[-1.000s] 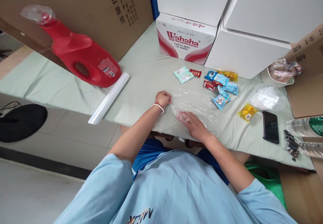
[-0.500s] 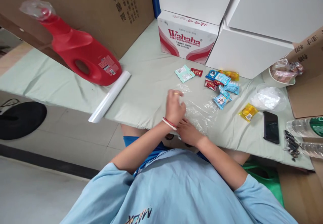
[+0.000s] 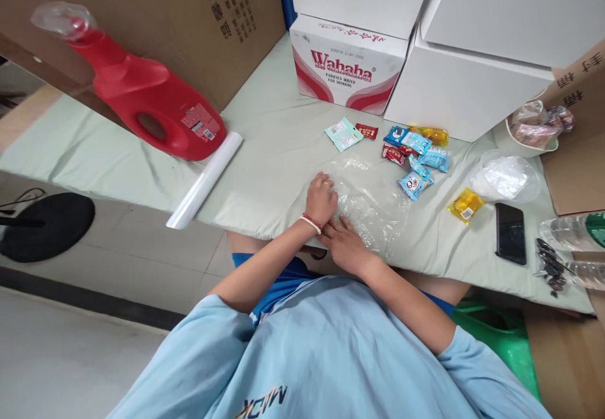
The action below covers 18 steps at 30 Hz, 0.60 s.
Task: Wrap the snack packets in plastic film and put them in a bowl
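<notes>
A sheet of clear plastic film (image 3: 373, 211) lies wrinkled on the cloth-covered table in front of me. My left hand (image 3: 321, 200) rests at the film's left edge, its fingers a little bent and resting downward, with nothing visible in them. Close beside it, my right hand (image 3: 348, 247) lies on the film's near edge with fingers spread. The hands nearly touch at the left wrist. Beyond the film are a mint-green packet (image 3: 343, 135), a red packet (image 3: 367, 131) and a pile of small snack packets, including a light-blue one (image 3: 416, 179).
A white roll of film (image 3: 205, 179) lies left, beside a tilted red bottle (image 3: 161, 107). A Wahaba-like printed carton (image 3: 347, 66) and white boxes (image 3: 463, 85) stand behind. On the right are a yellow packet (image 3: 466, 205), a phone (image 3: 510, 233), a plastic bundle (image 3: 505, 176) and clear bottles (image 3: 567, 233).
My left hand has lowered from a raised, curled pose onto the film's left edge. My right hand has shifted slightly left, its fingers now more spread.
</notes>
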Available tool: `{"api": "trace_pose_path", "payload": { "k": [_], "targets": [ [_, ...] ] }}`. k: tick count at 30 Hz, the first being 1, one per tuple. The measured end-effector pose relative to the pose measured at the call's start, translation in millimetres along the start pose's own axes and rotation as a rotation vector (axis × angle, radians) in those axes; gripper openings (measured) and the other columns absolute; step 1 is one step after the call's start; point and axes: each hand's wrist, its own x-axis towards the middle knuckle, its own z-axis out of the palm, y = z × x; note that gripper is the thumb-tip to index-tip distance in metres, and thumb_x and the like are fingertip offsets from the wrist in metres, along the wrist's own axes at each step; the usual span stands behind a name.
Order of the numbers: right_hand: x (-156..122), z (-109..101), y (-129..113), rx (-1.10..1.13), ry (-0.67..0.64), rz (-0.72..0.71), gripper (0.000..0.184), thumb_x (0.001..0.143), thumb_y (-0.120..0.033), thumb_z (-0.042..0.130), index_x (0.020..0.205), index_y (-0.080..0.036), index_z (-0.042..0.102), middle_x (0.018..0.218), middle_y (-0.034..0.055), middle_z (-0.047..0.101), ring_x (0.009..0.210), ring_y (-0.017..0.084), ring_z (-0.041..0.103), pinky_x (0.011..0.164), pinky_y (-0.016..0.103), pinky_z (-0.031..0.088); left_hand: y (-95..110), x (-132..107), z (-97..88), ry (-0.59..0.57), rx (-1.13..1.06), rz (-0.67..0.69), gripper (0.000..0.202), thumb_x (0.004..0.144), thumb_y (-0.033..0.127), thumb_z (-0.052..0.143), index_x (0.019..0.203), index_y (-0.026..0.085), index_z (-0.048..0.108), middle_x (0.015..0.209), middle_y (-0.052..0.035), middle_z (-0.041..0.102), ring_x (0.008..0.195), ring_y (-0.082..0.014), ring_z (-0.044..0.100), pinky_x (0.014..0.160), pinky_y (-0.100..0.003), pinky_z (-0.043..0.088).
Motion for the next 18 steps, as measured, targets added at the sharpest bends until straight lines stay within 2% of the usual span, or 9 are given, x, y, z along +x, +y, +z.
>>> {"api": "trace_pose_path", "payload": {
  "k": [3,5,8,10,13,15,17,18],
  "targets": [
    [-3,2,3,-0.006,-0.004,0.005,0.063,0.099,-0.007,0.041,0.16,-0.022,0.044,0.171,0.0099,0.031,0.16,0.027,0.023,0.13,0.057,0.016,-29,4,-11.9,0.03,0.037,-0.053,0.029,0.087,0.012,0.052,0.111,0.017,0.068,0.138,-0.0152,0.065,0.144,-0.0305,0.05,0.123,-0.054,0.041],
    [-4,1,4,-0.005,-0.012,0.005,0.067,0.097,-0.005,0.041,0.161,-0.022,0.041,0.173,0.0093,0.023,0.161,0.026,0.02,0.131,0.055,0.015,-44,4,-23.2,0.008,0.059,-0.044,0.03,0.084,0.01,0.053,0.108,0.017,0.069,0.136,-0.0143,0.066,0.139,-0.0296,0.054,0.122,-0.051,0.042],
    [-2,-3,1,-0.005,-0.046,0.008,0.068,0.097,-0.005,0.04,0.162,-0.024,0.041,0.174,0.0077,0.019,0.162,0.028,0.018,0.131,0.058,0.014,-51,3,-41.9,-0.008,0.09,-0.029,0.026,0.081,0.011,0.056,0.102,0.017,0.07,0.131,-0.0147,0.066,0.13,-0.0307,0.058,0.118,-0.051,0.045],
    [1,-7,-4,-0.007,-0.078,0.026,0.066,0.098,-0.006,0.039,0.16,-0.026,0.044,0.174,0.0059,0.021,0.162,0.032,0.017,0.129,0.064,0.013,-39,1,-52.2,0.059,0.105,-0.048,0.022,0.082,0.012,0.056,0.098,0.017,0.07,0.124,-0.0154,0.066,0.124,-0.0315,0.06,0.113,-0.052,0.047],
    [7,-9,-11,-0.003,-0.097,0.048,0.062,0.1,-0.009,0.04,0.157,-0.03,0.048,0.171,0.0053,0.031,0.161,0.036,0.018,0.125,0.073,0.014,1,-9,-56.5,0.171,0.046,0.011,0.021,0.086,0.011,0.053,0.098,0.019,0.068,0.116,-0.0128,0.066,0.117,-0.028,0.061,0.107,-0.048,0.051],
    [10,-6,-14,-0.002,-0.091,0.061,0.057,0.102,-0.012,0.039,0.156,-0.027,0.05,0.167,0.0077,0.039,0.159,0.036,0.025,0.126,0.071,0.016,32,-21,-49.0,0.122,-0.061,0.136,0.026,0.089,0.009,0.049,0.103,0.02,0.067,0.115,-0.0104,0.067,0.113,-0.0234,0.063,0.104,-0.043,0.054],
    [11,-1,-13,-0.002,-0.053,0.101,0.054,0.106,-0.019,0.038,0.158,-0.022,0.047,0.166,0.0099,0.041,0.157,0.035,0.031,0.128,0.063,0.018,57,-32,-34.1,-0.009,-0.122,0.245,0.031,0.089,0.007,0.047,0.108,0.021,0.068,0.123,-0.0107,0.068,0.119,-0.0219,0.063,0.106,-0.041,0.053],
    [11,2,-12,-0.001,-0.029,0.122,0.054,0.107,-0.023,0.038,0.16,-0.021,0.044,0.166,0.0102,0.04,0.156,0.034,0.032,0.129,0.058,0.02,65,-35,-25.4,-0.068,-0.11,0.259,0.033,0.089,0.006,0.047,0.109,0.021,0.069,0.129,-0.0116,0.067,0.125,-0.0225,0.061,0.109,-0.041,0.052]
  ]
}}
